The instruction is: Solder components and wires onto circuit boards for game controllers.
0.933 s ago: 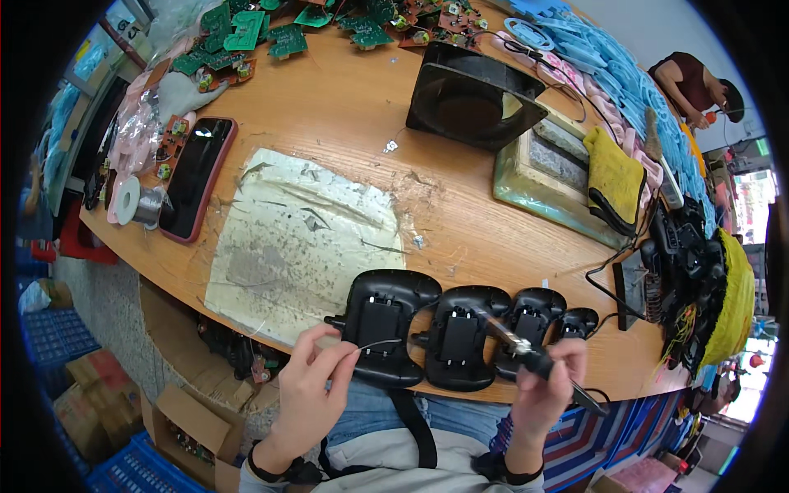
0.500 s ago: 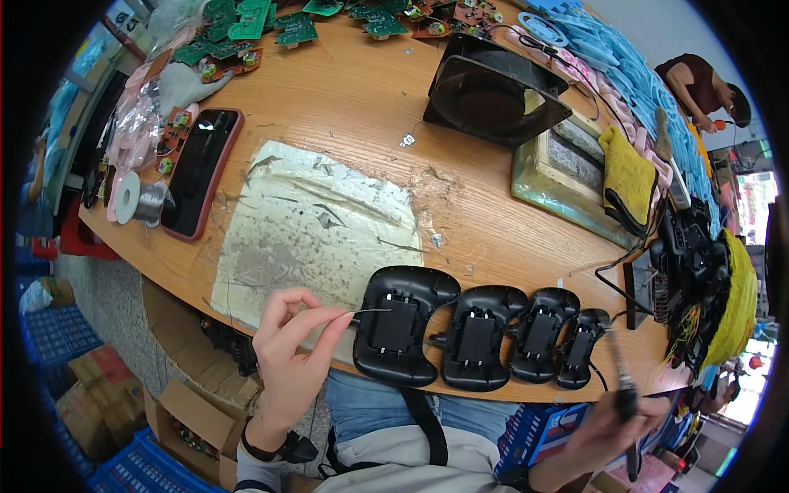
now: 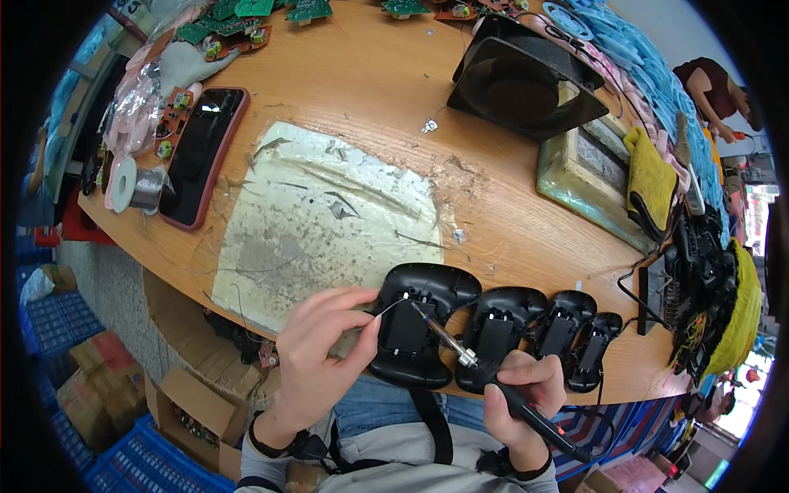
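Several black game controller shells (image 3: 421, 361) lie back side up in a row along the table's near edge, each with a raised rectangular middle and small metal contacts. Over the leftmost, my left hand (image 3: 325, 341) pinches a thin length of solder wire (image 3: 393, 306) between thumb and fingers. My right hand (image 3: 526, 394) grips a soldering iron (image 3: 466, 356) by its black handle. The iron's tip points up and left, close to the wire's end above that shell's upper metal contact. Whether tip and wire touch is too small to tell.
A stained pale sheet (image 3: 320, 222) covers the middle left, near a phone (image 3: 205, 156) and solder spool (image 3: 140, 187). At the far right stand a black fan (image 3: 526, 78), a framed block (image 3: 567, 181) and a yellow cloth (image 3: 649, 185). Circuit boards (image 3: 238, 25) line the back.
My right hand has brought the soldering iron in from the right to the leftmost shell. My left hand has shifted slightly right with the wire, which now angles upward. The view has shifted a little.
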Motion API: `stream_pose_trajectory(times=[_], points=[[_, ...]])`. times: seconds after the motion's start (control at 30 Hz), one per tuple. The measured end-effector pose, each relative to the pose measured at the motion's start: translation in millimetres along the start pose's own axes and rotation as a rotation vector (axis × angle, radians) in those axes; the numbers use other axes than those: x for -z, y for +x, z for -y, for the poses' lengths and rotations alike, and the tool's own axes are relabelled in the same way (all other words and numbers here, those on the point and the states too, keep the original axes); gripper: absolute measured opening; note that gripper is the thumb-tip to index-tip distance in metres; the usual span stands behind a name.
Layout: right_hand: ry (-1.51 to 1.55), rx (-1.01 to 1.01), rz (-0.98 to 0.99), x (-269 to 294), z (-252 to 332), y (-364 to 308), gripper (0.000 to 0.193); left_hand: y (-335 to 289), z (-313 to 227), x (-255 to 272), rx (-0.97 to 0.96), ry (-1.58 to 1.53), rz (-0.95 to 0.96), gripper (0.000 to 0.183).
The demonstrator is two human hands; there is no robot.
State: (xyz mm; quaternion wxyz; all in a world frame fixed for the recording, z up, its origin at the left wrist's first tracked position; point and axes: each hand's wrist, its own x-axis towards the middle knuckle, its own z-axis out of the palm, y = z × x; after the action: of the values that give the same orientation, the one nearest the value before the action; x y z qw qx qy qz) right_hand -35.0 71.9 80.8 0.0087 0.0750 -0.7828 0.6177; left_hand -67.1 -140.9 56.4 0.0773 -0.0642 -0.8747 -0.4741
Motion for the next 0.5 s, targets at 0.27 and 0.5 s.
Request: stream_pose_trajectory(times=[0.27,0.5], points=[[0.007,0.031,-0.052,-6,-9,6,0.026,0,3,-1,0.001,-0.026,-0.013,0.010],[-0.030,0.038,-0.051,-7,-10,8,0.026,0,5,-1,-0.013,-0.024,-0.010,0.010]])
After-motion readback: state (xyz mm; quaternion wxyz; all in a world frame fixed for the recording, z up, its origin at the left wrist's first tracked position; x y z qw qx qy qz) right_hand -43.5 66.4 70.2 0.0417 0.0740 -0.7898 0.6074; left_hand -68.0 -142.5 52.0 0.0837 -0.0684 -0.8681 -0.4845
